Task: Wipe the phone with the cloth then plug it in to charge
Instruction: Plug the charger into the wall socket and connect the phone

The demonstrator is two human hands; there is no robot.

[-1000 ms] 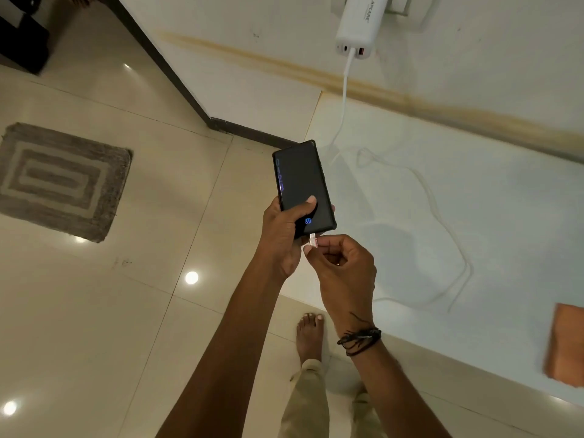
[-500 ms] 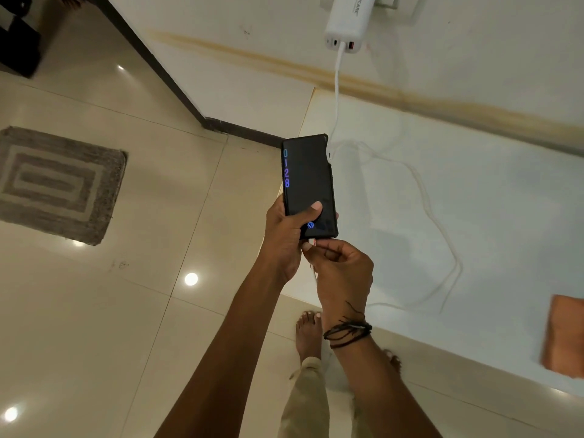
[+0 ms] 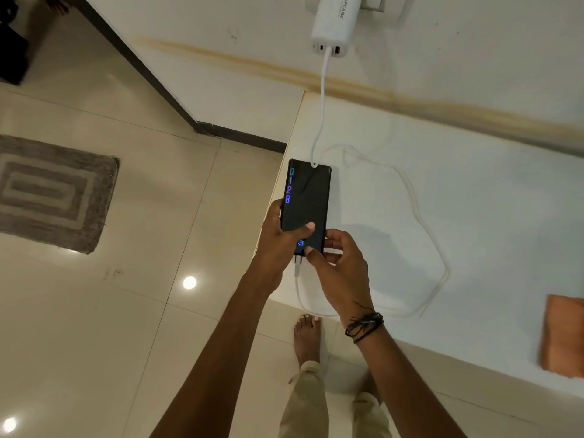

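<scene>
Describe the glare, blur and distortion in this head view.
Head view: ceiling lights glare as bright spots on the glossy floor tiles; the orange cloth at the right edge is smeared; wide-angle bending curves the counter edge; the phone screen's digits stay legible.

Items present: 1 phone (image 3: pixel 306 200), 1 cable (image 3: pixel 423 222), 1 charger (image 3: pixel 335 25). 1 cloth (image 3: pixel 564 336), 1 mat (image 3: pixel 53 192). Hands: 2.

Grey patterned mat (image 3: pixel 50 191) on glossy beige floor tiles (image 3: pixel 94 343)
</scene>
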